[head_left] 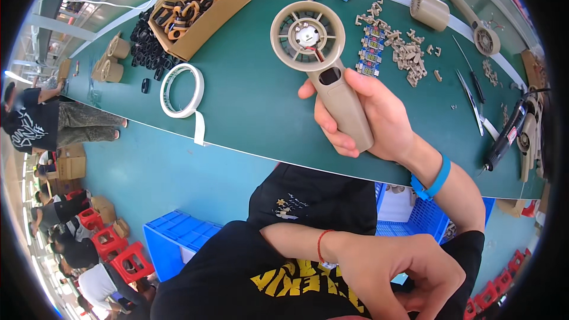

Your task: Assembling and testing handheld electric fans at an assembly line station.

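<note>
Green tabletop [249, 92], fan handle [345, 109] inside right grip [384, 117]

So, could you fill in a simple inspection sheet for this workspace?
Surface: green tabletop, parts spread across it.
Job's things: beige handheld fan, held above the table; thin wires show inside its round head.
Clutter: tape roll with a loose end over the edge; carton of black and orange parts; small beige pieces.
Hands: right hand grips the fan's handle; left hand is curled, contents unclear.
Cables: white cable, upper left.
Surroundings: blue crate, red stools, people at left.
</note>
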